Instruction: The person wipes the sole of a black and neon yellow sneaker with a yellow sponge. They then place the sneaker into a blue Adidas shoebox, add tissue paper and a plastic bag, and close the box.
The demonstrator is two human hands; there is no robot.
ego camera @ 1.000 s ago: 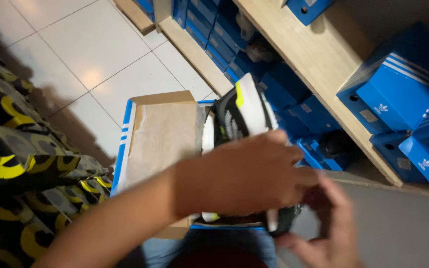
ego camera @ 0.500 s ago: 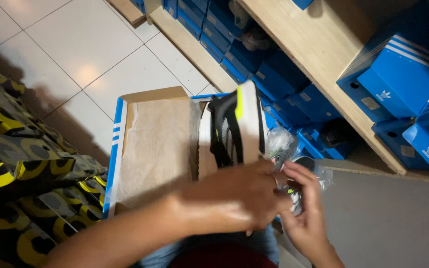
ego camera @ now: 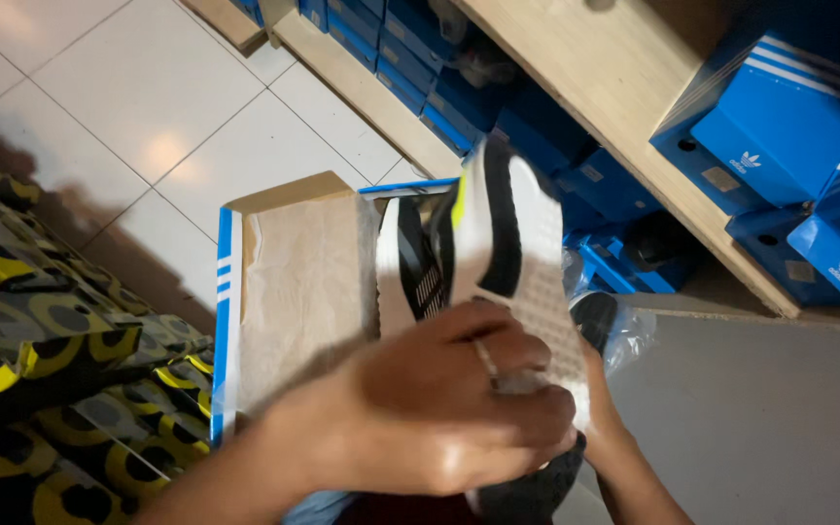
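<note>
- Shoes: two seen. One white-soled shoe point(ego camera: 522, 262) raised sole-up over the open shoe box point(ego camera: 228, 292); a second shoe point(ego camera: 410, 267) stands on edge inside it.
- Left hand point(ego camera: 439, 408): fingers curled shut over the raised shoe's heel.
- Right hand point(ego camera: 603, 428): mostly hidden behind the left hand; finger state cannot be told.
- Tissue paper point(ego camera: 303, 282): one sheet lining the box's left half.
- Surroundings: many blue boxes point(ego camera: 780, 126) stacked on wooden shelf point(ego camera: 614, 87); clear plastic bag point(ego camera: 629, 335) beside the shoe; patterned fabric point(ego camera: 41, 350) left.
</note>
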